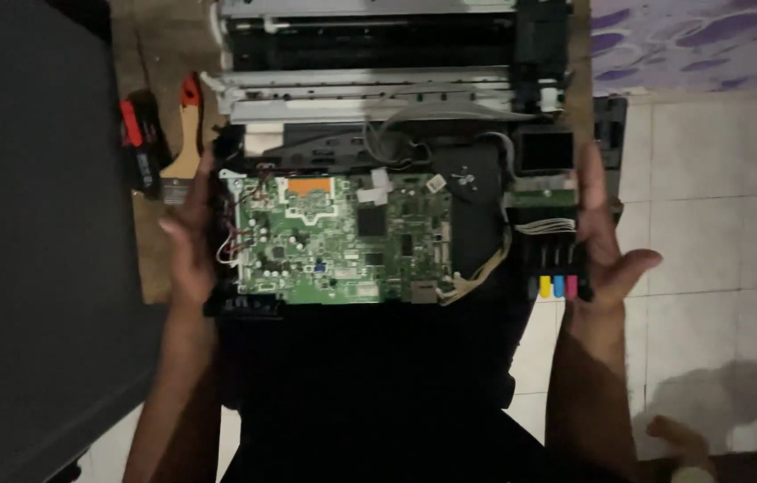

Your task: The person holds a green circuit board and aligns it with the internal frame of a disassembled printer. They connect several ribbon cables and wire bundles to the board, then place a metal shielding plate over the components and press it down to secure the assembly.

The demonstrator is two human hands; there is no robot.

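An opened printer lies in front of me with its cover off. A green circuit board with an orange patch shows in its near part. Black ink tanks with yellow, blue and pink caps sit at its right end. My left hand presses flat against the printer's left side, fingers pointing away from me. My right hand grips the right side beside the ink tanks, thumb spread outward. Both hands hold the printer body between them.
A paintbrush with a wooden handle and a black and red tool lie on the brown board to the left. A dark surface fills the left side. White floor tiles lie to the right, patterned cloth behind them.
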